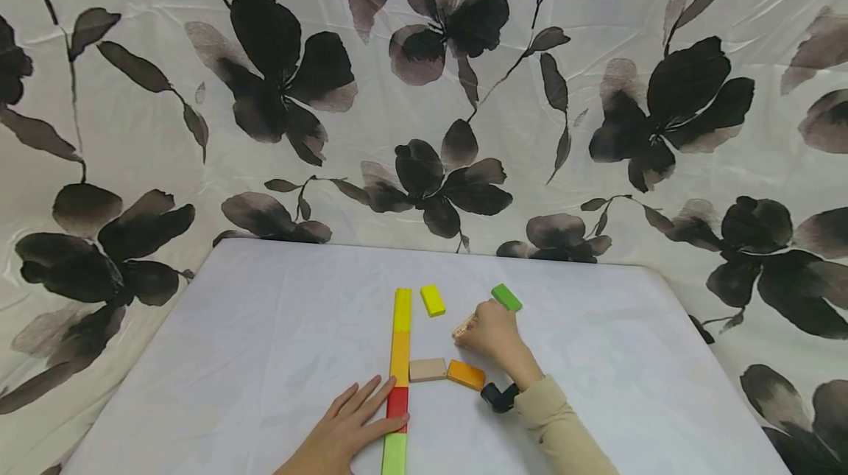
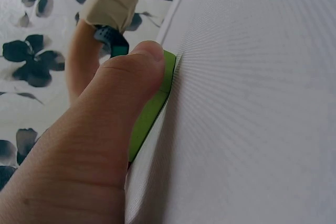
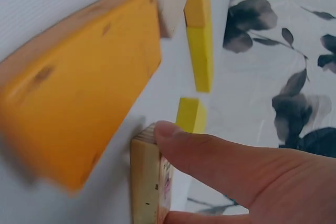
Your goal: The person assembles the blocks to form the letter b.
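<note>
In the head view a straight row of blocks runs toward me: yellow (image 1: 403,311), amber (image 1: 400,357), red (image 1: 397,407) and light green (image 1: 394,454). My left hand (image 1: 344,427) rests against its left side near the red block, fingers extended and thumb across it. The left wrist view shows the thumb beside green block faces (image 2: 147,124). Farther right, my right hand (image 1: 495,331) pinches a wooden block (image 3: 146,182) with a printed face, thumb on its edge. A plain wood block (image 1: 428,370) touches the row's right side, and an orange block (image 1: 467,375) adjoins it at a slant.
A loose yellow block (image 1: 433,300) lies right of the row's far end. Beyond the right hand lies a green block (image 1: 506,297). The white-covered table (image 1: 265,313) ends at a floral cloth (image 1: 424,92). A black wrist strap (image 1: 498,397) is on the right wrist.
</note>
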`<move>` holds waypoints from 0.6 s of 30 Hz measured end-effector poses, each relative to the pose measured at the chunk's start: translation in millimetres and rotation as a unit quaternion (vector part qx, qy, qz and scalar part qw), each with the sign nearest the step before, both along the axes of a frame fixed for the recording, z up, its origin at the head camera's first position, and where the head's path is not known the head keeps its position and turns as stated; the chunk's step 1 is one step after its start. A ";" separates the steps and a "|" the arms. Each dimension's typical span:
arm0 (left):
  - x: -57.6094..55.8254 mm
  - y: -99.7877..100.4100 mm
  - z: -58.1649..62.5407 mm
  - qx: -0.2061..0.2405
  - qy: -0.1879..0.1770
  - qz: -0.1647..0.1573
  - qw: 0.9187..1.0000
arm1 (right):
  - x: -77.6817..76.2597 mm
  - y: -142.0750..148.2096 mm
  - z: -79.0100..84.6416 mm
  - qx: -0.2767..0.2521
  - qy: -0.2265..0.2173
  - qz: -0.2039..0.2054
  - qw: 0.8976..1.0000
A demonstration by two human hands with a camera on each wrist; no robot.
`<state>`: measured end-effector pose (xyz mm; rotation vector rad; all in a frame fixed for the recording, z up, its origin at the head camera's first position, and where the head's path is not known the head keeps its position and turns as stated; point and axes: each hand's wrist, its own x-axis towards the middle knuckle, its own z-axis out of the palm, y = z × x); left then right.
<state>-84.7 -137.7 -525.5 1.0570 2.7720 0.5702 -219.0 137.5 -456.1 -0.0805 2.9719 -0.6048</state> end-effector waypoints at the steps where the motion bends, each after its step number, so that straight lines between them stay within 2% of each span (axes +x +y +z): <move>1: 0.0 -0.1 -0.3 0.001 0.001 -0.001 1.000 | 1.5 3.9 0.1 -0.003 -0.002 -0.001 1.000; 10: 0.7 -2.0 -4.4 0.016 0.037 0.001 0.999 | 21.4 36.9 0.4 -0.024 -0.011 -0.013 1.000; 18: 0.4 -1.5 -5.8 0.017 0.038 -0.002 0.999 | 42.9 57.5 0.3 -0.007 -0.008 -0.003 1.000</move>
